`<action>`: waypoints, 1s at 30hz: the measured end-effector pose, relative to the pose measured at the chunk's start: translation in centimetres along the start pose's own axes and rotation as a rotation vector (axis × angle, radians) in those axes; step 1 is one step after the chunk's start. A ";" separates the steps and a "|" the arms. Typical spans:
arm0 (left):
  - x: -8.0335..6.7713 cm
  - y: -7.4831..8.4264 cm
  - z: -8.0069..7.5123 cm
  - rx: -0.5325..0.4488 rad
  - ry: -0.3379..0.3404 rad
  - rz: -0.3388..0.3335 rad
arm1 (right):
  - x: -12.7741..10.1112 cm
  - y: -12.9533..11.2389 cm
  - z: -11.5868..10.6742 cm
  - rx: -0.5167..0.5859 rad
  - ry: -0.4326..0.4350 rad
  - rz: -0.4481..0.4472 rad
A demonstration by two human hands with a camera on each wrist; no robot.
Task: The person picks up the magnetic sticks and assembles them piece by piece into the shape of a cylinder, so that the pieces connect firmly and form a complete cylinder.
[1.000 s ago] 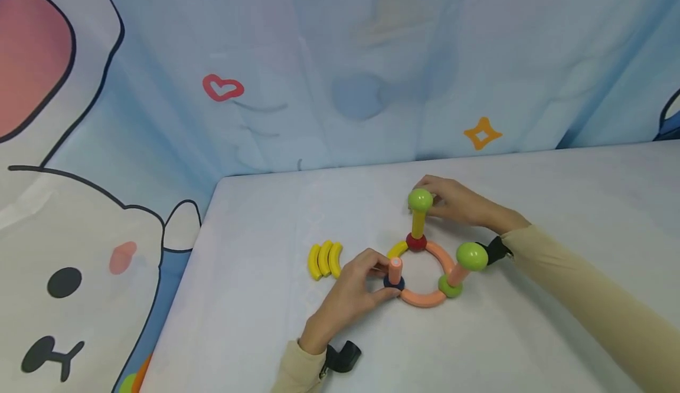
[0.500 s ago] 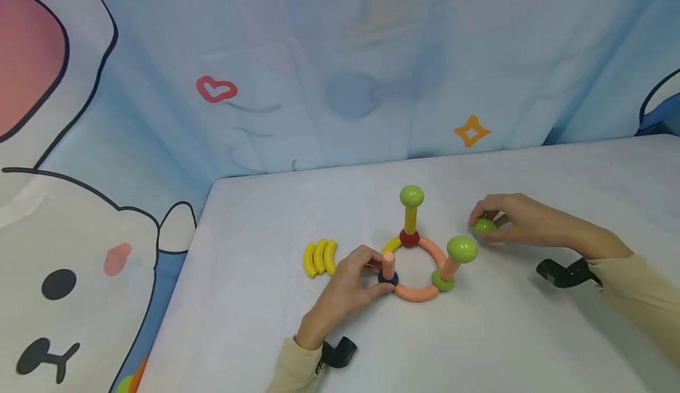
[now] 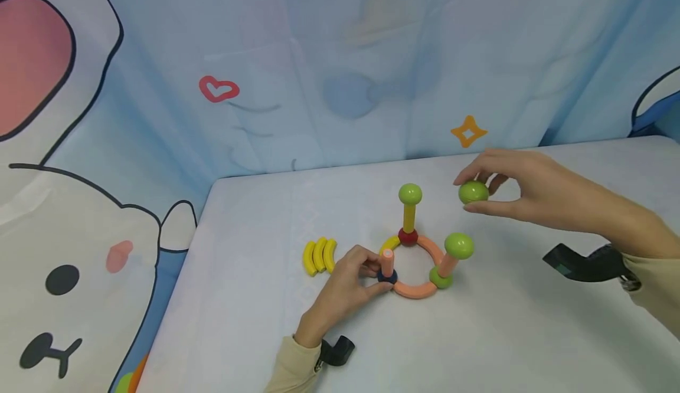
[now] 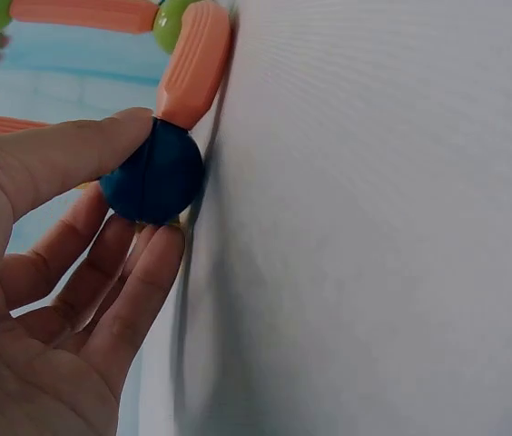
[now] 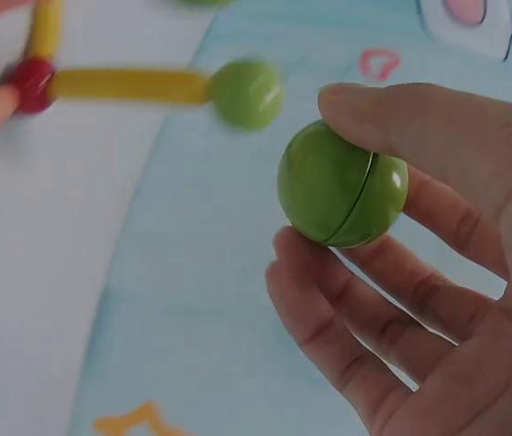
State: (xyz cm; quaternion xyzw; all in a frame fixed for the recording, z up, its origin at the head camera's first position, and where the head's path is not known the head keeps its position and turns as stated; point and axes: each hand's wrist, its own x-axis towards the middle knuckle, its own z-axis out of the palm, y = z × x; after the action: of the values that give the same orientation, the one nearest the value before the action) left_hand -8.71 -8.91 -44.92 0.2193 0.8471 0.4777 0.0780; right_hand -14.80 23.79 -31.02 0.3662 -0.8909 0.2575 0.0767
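Note:
In the head view my left hand [image 3: 345, 281] pinches a dark blue ball [image 4: 152, 173] between thumb and fingers at the left of a toy ring on the table. From that ball an orange stick [image 3: 388, 263] rises with a bare top. Curved orange sticks [image 3: 416, 291] and a yellow one join the blue, red [image 3: 408, 237] and green [image 3: 440, 278] balls. A yellow stick [image 3: 408, 219] topped with a green ball stands on the red one; a tilted orange stick with a green ball [image 3: 459, 245] is on the green one. My right hand [image 3: 526, 189] pinches a loose green ball [image 5: 329, 186], raised right of the ring.
Several curved yellow sticks [image 3: 319, 256] lie side by side left of the ring, close to my left hand. The white table [image 3: 255, 322] ends at a light blue printed curtain [image 3: 297, 86] behind. Black camera mounts [image 3: 337, 351] sit on both wrists.
My right hand left the upright yellow stick's area, took the loose green ball at the right and lifted it. The left hand kept its hold on the blue ball.

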 end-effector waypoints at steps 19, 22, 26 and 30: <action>0.1 -0.5 0.1 -0.066 0.001 0.055 | 2.8 -10.6 5.0 0.256 -0.006 -0.175; 0.1 -0.5 0.0 -0.068 0.002 0.058 | 2.6 -10.7 6.2 0.233 0.002 -0.146; 0.0 -0.5 0.0 -0.065 0.006 0.039 | 2.5 -11.0 7.2 0.205 0.011 -0.089; 0.0 -0.4 0.0 -0.072 0.002 0.024 | 2.7 -11.1 7.8 0.133 0.042 -0.065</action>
State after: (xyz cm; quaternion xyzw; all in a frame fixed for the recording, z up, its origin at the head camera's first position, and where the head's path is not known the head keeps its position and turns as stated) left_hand -8.77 -9.09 -45.27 0.2261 0.8266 0.5092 0.0794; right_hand -8.66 11.46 -32.39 0.3935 -0.8578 0.3211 0.0792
